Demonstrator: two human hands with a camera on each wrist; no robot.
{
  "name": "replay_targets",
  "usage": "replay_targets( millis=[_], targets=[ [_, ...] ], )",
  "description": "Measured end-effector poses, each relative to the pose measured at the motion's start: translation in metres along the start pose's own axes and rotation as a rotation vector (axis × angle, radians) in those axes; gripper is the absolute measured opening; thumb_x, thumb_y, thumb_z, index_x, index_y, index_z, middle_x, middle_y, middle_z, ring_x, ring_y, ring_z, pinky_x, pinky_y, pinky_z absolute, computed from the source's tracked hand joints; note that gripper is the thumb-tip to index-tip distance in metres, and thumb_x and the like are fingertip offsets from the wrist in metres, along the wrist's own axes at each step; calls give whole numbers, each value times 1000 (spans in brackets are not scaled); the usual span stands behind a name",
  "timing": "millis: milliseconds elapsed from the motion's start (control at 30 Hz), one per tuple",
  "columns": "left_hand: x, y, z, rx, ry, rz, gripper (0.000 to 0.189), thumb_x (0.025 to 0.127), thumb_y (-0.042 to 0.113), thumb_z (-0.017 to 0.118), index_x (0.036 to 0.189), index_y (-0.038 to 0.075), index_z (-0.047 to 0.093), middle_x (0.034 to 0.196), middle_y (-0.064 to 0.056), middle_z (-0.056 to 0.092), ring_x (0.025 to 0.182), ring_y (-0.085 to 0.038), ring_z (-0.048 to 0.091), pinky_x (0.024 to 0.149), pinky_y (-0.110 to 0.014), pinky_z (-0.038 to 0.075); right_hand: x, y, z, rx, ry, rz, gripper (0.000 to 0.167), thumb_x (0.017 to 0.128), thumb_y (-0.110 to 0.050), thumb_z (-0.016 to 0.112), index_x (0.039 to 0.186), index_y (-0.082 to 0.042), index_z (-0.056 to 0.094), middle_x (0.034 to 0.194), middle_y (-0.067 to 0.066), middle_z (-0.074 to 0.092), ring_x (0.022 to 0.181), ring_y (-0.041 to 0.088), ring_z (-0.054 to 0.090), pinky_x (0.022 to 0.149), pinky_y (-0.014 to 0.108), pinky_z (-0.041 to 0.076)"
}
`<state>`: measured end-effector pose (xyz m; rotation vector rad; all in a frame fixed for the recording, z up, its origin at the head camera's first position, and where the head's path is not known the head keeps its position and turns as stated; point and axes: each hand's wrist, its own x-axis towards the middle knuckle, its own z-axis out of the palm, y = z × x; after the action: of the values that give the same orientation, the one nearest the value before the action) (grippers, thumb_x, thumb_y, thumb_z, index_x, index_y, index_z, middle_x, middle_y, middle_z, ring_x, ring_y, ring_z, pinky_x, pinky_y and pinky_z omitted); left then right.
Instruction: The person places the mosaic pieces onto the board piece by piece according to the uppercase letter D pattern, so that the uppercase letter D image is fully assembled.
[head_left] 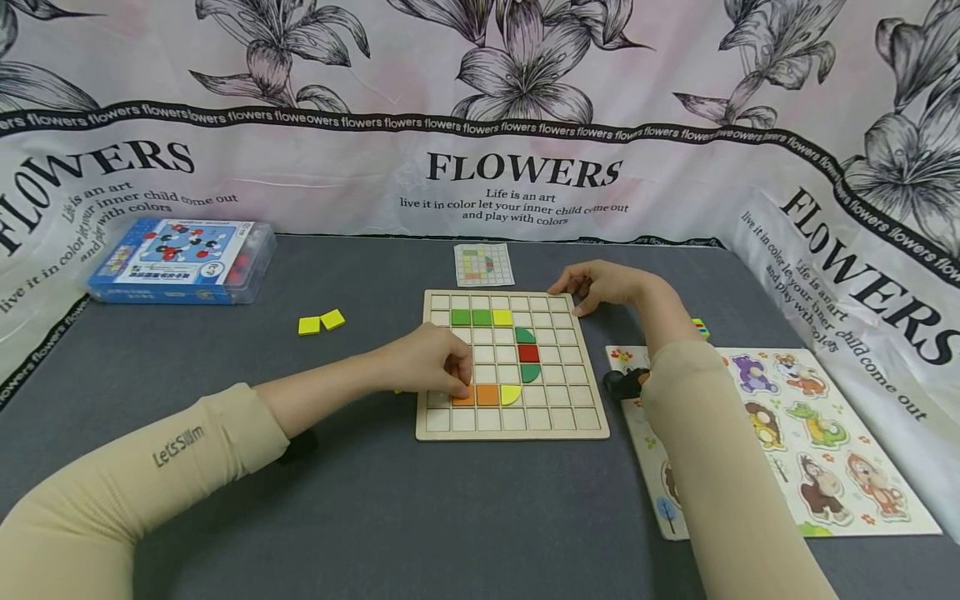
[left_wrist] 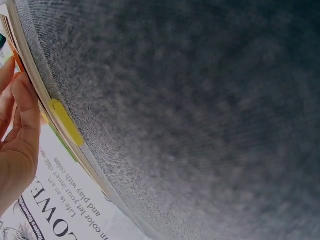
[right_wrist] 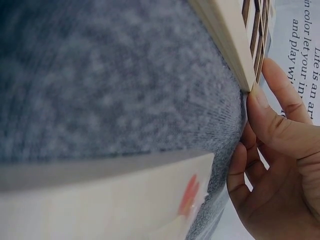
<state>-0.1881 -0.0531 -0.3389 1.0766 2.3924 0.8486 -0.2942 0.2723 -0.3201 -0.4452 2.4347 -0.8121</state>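
A wooden grid board (head_left: 480, 421) lies mid-table, bearing coloured tiles. My left hand (head_left: 431, 358) is over its near left part, thumb and fingertips pinching an orange square tile (head_left: 463, 398) in a cell. Beside that sit another orange square (head_left: 487, 395) and a yellow quarter-round tile (head_left: 511, 395). Farther up are green squares (head_left: 471, 317), a yellow square (head_left: 502, 317), and a red square (head_left: 528, 354) between two green rounded tiles (head_left: 526, 335). My right hand (head_left: 603, 283) holds the board's far right corner, thumb against the side in the right wrist view.
A small pattern card (head_left: 483, 265) lies behind the board. Two yellow tiles (head_left: 321, 322) are to the left; another yellow tile (left_wrist: 67, 122) lies by the board's left edge. A blue box (head_left: 180, 262) stands at far left. An animal puzzle board (head_left: 862, 433) lies under my right forearm.
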Motion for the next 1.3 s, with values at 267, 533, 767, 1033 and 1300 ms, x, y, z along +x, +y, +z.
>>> replay_targets(
  millis=[267,533,767,1033,1300],
  targets=[
    [-1,0,-5,9,-27,26,7,85,16,77,82,16,71,77,4,69,66,-5,57,62,-20,47,1,0,-1,-5,-3,5,44,87,-1,71,129,-8,63,112,13,53,90,23,43,79,34,37],
    [-12,-5,-26,17,-29,42,5,87,19,75,89,17,71,80,5,68,70,-9,56,62,-23,46,3,0,-1,4,-3,6,44,86,-1,72,129,-8,63,112,13,54,90,23,43,80,34,37],
    [-31,-15,-48,-11,-71,32,14,83,18,79,94,13,71,89,1,71,76,-11,62,72,-27,54,0,0,-1,-17,-8,-17,44,86,0,72,128,-7,62,114,14,53,91,23,43,80,35,38],
    [-47,-41,-58,-47,-104,-14,22,82,15,80,102,15,73,106,-1,71,94,-15,63,84,-27,57,0,1,-1,-18,-4,-2,44,86,-1,72,129,-8,62,111,12,53,90,23,42,79,35,38],
    [-52,-54,-56,-66,-112,-37,29,80,14,81,108,18,73,113,0,69,101,-18,60,85,-28,56,0,-1,1,-24,1,8,44,86,-2,72,129,-9,63,113,12,52,93,23,42,81,36,38]
  ],
)
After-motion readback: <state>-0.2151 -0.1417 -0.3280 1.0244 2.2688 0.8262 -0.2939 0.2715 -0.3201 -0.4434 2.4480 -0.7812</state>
